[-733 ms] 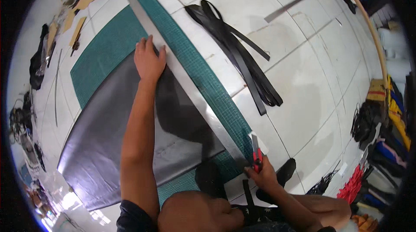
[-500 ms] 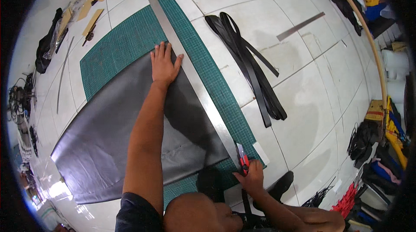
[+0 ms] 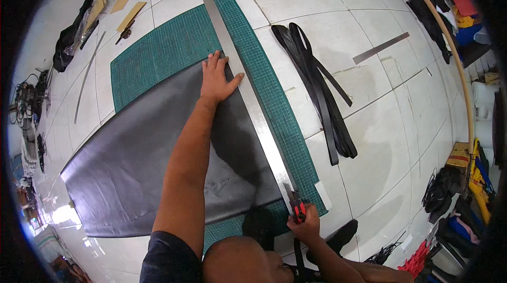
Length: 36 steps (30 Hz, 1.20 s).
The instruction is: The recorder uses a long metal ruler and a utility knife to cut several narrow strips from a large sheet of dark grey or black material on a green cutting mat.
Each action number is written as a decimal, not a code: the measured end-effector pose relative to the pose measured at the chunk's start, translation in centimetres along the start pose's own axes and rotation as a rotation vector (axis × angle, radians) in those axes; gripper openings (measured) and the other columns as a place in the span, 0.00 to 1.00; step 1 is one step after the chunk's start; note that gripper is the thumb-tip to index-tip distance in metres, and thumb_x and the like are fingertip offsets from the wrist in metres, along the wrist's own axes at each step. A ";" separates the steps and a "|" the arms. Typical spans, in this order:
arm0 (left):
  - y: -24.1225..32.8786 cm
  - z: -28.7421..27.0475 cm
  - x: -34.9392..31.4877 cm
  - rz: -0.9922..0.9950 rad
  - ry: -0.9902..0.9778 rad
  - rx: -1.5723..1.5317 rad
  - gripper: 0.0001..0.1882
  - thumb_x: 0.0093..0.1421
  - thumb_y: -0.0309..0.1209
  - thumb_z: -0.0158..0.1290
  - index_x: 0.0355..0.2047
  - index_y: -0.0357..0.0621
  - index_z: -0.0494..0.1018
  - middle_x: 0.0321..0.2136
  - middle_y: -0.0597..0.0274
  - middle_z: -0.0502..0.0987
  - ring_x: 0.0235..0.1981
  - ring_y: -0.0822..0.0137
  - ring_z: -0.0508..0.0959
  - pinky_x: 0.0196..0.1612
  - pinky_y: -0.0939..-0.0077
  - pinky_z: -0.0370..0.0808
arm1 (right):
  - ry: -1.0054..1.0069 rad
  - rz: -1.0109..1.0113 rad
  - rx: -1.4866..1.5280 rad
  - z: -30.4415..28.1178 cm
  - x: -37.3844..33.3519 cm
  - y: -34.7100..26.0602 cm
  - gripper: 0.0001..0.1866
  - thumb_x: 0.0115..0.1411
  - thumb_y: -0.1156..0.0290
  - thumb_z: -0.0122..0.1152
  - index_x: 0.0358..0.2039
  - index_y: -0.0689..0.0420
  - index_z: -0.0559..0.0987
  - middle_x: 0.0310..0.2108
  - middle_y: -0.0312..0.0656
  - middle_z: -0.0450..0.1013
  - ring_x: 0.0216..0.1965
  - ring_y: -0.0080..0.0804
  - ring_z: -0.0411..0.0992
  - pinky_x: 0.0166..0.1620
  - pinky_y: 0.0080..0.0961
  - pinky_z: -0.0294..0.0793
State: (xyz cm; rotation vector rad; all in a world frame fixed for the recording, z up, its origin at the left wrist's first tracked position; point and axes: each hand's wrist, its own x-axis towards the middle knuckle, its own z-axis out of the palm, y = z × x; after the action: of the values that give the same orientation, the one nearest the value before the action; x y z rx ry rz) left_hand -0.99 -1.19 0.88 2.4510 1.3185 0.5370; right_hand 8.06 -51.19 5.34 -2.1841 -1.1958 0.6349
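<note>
Gripped in the right hand [image 3: 305, 221], a red utility knife [image 3: 297, 206] is set against the long steel ruler [image 3: 248, 98], which is pinned flat by the spread left hand [image 3: 217, 78] over black leather [image 3: 153, 161] on the green cutting mat [image 3: 174, 45], so the edge is kept straight.

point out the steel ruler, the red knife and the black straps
steel ruler [image 3: 248, 98], head view, middle of its bare blade below the thumb
red knife [image 3: 299, 210], head view, red body above the fingers
black straps [image 3: 322, 103], head view, middle of the bundle on the tiles
</note>
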 end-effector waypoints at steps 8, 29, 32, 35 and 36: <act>1.7 -0.6 -0.3 -0.008 -0.058 0.057 0.47 0.49 0.59 0.59 0.64 0.44 0.64 0.67 0.39 0.53 0.71 0.42 0.47 0.70 0.44 0.41 | -0.060 -0.084 0.004 -0.1 -0.8 1.6 0.21 0.40 0.71 0.71 0.35 0.61 0.73 0.36 0.51 0.70 0.38 0.52 0.72 0.41 0.46 0.72; 0.5 -0.4 -0.3 0.022 -0.030 0.215 0.39 0.63 0.58 0.47 0.65 0.42 0.60 0.68 0.46 0.55 0.70 0.47 0.50 0.71 0.46 0.43 | 0.087 0.218 -0.194 -5.6 7.6 1.5 0.16 0.57 0.70 0.65 0.40 0.64 0.72 0.36 0.55 0.74 0.37 0.55 0.72 0.41 0.46 0.70; 1.3 0.1 -0.6 -0.004 -0.022 0.285 0.38 0.64 0.57 0.46 0.65 0.44 0.61 0.68 0.48 0.56 0.70 0.48 0.51 0.70 0.46 0.43 | -0.005 0.391 -0.123 -5.1 7.3 2.5 0.15 0.57 0.69 0.67 0.37 0.63 0.71 0.29 0.51 0.75 0.30 0.52 0.73 0.36 0.44 0.71; 0.7 0.3 -0.9 0.005 0.020 0.220 0.36 0.65 0.56 0.44 0.65 0.44 0.61 0.67 0.52 0.57 0.70 0.51 0.52 0.71 0.46 0.43 | 0.030 0.430 -0.046 -4.8 7.2 1.5 0.17 0.57 0.66 0.68 0.38 0.63 0.71 0.29 0.51 0.74 0.31 0.49 0.73 0.36 0.42 0.72; 0.5 0.4 -0.8 -0.005 0.023 0.221 0.36 0.65 0.56 0.44 0.65 0.44 0.61 0.67 0.52 0.57 0.70 0.51 0.52 0.71 0.46 0.43 | 0.048 0.364 -0.080 -4.5 6.6 2.0 0.17 0.56 0.67 0.69 0.36 0.61 0.71 0.27 0.47 0.73 0.29 0.43 0.73 0.35 0.37 0.72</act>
State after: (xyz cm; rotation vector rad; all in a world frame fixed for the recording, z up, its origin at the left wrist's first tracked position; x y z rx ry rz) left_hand -0.83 -2.20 0.61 2.6224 1.4635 0.4407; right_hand 15.34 -47.47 6.37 -2.4958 -0.8153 0.6858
